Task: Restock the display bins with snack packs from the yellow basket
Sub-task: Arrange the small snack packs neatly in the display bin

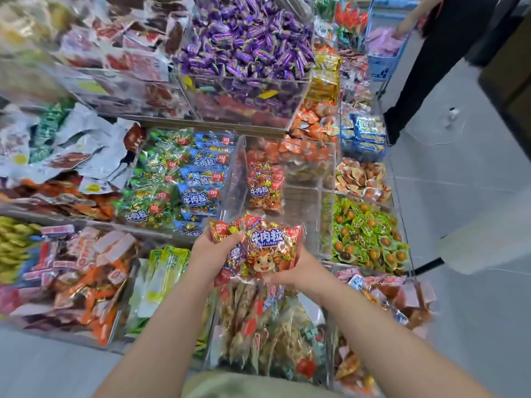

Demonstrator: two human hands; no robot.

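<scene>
- Red foil beef-cube snack packs (265,249) are hovering just in front of the clear acrylic bin (234,179).
- Left hand (214,249) and right hand (291,272) are both gripping them.
- Best bet: lowering them flat beside the bin's single red pack (264,188).

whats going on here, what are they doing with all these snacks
A person holds a couple of red beef-cube packs, the left hand gripping their left edge, the right hand cupping them from below. They hover in front of a clear display bin that holds only one matching pack, so restocking looks under way. Blue and green packs are piled high just left of it.
</scene>
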